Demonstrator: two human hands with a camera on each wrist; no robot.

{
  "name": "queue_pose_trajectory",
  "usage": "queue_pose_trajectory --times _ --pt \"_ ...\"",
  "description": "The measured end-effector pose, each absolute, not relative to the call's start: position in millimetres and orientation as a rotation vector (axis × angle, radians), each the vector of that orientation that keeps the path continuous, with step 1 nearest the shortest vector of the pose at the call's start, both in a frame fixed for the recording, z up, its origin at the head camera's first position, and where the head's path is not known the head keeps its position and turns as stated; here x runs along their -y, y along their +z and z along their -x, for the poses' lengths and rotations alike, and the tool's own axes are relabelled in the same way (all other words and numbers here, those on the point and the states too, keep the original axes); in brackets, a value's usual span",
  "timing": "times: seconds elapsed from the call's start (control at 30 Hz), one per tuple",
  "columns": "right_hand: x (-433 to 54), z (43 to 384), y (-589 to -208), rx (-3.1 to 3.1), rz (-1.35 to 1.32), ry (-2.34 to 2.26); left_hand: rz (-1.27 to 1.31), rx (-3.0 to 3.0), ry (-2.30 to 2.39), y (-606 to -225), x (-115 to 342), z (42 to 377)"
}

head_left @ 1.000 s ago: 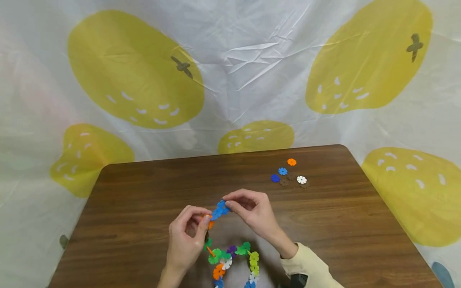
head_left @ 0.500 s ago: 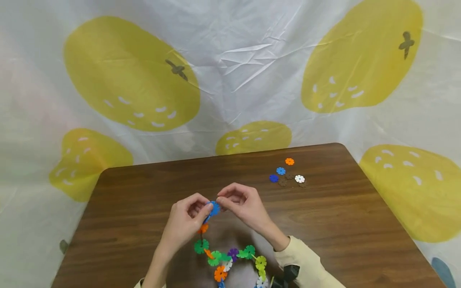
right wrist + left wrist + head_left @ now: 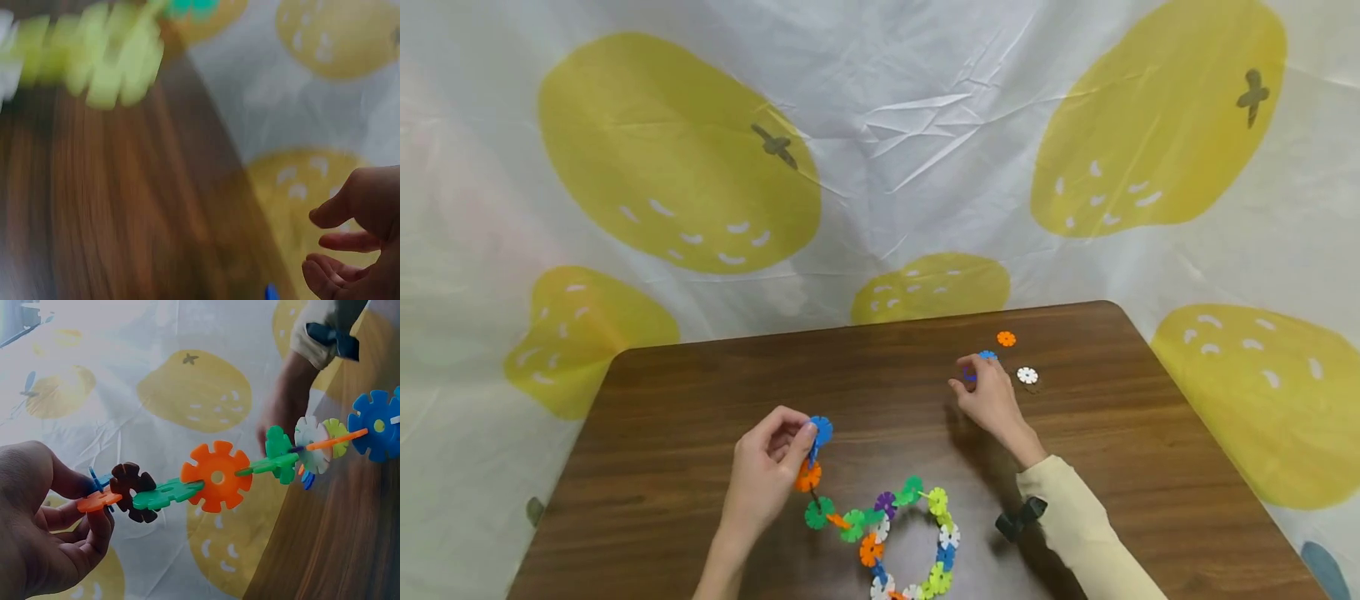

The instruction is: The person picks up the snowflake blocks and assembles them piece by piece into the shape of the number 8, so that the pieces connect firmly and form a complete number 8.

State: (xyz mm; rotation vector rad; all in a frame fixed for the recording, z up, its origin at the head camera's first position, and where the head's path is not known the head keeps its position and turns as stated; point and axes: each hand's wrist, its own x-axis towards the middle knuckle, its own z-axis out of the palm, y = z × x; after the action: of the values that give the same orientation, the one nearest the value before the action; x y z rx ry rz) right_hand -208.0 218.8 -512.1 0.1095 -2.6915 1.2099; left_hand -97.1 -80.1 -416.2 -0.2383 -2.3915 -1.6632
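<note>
4 loose discs are visible at the upper right of the head view: an orange disc [image 3: 1006,338], a light-blue disc [image 3: 988,355], a dark-blue disc [image 3: 969,377] and a white disc [image 3: 1027,375]. All lie on the wood-grain surface [image 3: 700,400], joined to nothing that shows.

Left hand [image 3: 767,467]: located left of centre in the lower half of the frame; grasping. Thumb and fingers pinch the chain [image 3: 852,526] at its upper end, at or just beside the blue end disc [image 3: 822,431]. In the left wrist view, the chain runs from the fingertips toward the right edge, disc slotted into disc.

Right hand [image 3: 992,404]: located over the loose group; released. The right wrist view shows nothing between thumb and fingers (contact with the light-blue or dark-blue disc cannot be confirmed, as the hand covers part of each).

Assembly status: the larger part appears complete. At the lower centre of the head view, slotted discs form a ring [image 3: 871,550]; its lowest stretch meets the frame edge, so closure there cannot be verified. The chain leaves the ring's upper left and rises to the left hand. Outstanding, judging by the layout: the 4 loose discs, none fitted. Further pieces may be hidden under the right hand. The exposed rim of the blue end disc appears accessible for another joint.
</note>
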Motion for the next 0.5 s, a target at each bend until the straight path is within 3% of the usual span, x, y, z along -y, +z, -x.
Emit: queue_pose_trajectory --times 0.5 --pt "-247 246 -545 2.88 0.036 0.92 0.221 2.336 -1.728 -420 80 87"
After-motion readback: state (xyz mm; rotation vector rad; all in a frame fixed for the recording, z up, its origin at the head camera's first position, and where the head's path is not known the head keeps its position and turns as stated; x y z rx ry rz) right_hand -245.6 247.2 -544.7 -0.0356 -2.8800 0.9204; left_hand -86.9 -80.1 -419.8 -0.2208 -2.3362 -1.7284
